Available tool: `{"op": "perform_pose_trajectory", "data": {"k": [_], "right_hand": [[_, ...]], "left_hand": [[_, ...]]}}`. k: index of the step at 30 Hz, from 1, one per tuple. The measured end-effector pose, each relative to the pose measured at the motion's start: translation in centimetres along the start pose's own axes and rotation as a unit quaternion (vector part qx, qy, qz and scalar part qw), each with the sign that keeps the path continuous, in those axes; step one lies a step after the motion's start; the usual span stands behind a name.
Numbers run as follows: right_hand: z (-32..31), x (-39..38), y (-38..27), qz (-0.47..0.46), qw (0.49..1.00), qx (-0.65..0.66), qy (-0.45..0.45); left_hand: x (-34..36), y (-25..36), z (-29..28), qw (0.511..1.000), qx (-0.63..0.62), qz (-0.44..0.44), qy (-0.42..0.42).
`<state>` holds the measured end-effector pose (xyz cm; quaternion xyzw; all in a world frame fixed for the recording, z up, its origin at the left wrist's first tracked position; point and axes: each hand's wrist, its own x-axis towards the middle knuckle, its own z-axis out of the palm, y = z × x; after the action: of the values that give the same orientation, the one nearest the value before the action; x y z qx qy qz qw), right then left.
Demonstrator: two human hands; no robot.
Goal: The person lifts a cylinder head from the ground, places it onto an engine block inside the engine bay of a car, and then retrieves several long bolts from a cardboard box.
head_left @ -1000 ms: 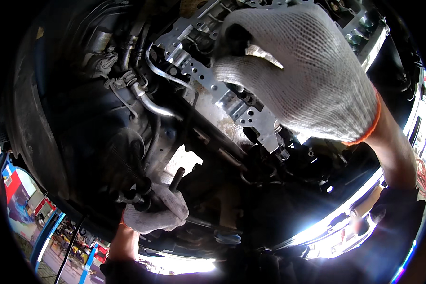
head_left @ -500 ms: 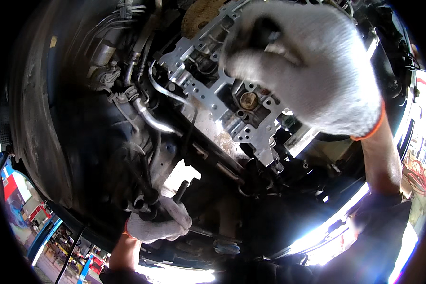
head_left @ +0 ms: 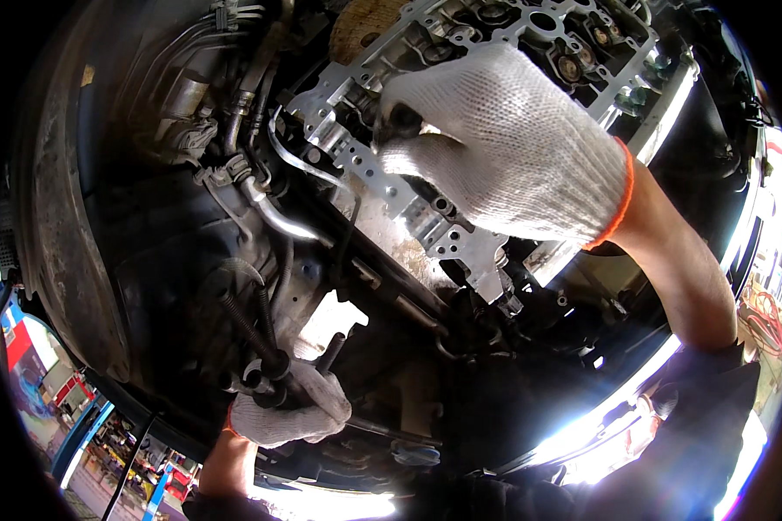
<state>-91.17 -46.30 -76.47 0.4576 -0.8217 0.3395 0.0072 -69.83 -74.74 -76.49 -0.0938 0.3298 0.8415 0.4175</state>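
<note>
My right hand (head_left: 495,143), in a white knit glove with an orange cuff, is closed over the silver metal cylinder head (head_left: 482,273) in the upper middle, thumb and forefinger curled round something dark that I cannot make out. The head has many bores and holes. My left hand (head_left: 300,408), in a matching glove at the lower left, grips several long dark bolts (head_left: 274,365), some threaded, pointing upward and away from the palm. It sits apart from the head, below the dark inner bay.
Metal pipes (head_left: 282,217) and hoses run left of the head, inside a dark vehicle bay. A bright metal rail (head_left: 660,117) lies to its right. Blue posts (head_left: 82,443) and workshop items show at the lower left, red coiled lines (head_left: 765,321) at the far right.
My right hand has moved leftward and slightly down over the cylinder head, uncovering more of its upper right part. My left hand still grips the bolts. The view has shifted slightly.
</note>
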Motion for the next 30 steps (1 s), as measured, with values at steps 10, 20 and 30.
{"op": "perform_pose_trajectory", "data": {"k": [10,20,30], "right_hand": [[1.2,0.3,1.3,-0.057,0.998,-0.024,-0.002],[0.7,1.4,0.9,-0.176,0.947,-0.243,-0.110],[1.0,2.1,0.5,-0.182,0.918,-0.282,-0.212]], "left_hand": [[-1.0,-0.4,-0.5,0.998,0.032,-0.019,0.050],[0.3,-0.5,-0.4,0.999,-0.028,-0.018,0.009],[-0.8,-1.1,-0.9,1.000,0.001,-0.014,0.022]]}}
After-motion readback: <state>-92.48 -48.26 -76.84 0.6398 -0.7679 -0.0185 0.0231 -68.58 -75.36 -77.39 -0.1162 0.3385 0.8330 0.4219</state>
